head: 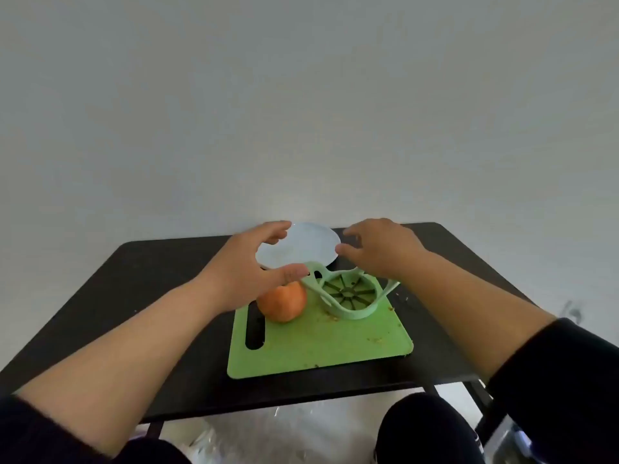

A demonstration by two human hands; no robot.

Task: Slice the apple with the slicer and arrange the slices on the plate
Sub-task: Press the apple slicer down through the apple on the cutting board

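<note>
A whole orange-red apple [283,301] stands on a green cutting board [321,343]. To its right the pale green slicer [351,293] rests on the board, tilted, its round blade wheel showing. Behind both lies an empty white plate [301,244]. My left hand [248,266] hovers above the apple, fingers spread and curved, thumb near the slicer's left handle. My right hand [378,251] is open over the slicer's far right side, beside the plate's rim. Neither hand visibly grips anything.
The board lies on a small black table [140,296] set against a pale wall. Crumbs of fruit dot the board's right side. My knee [425,426] and a table leg [485,413] show below the front edge.
</note>
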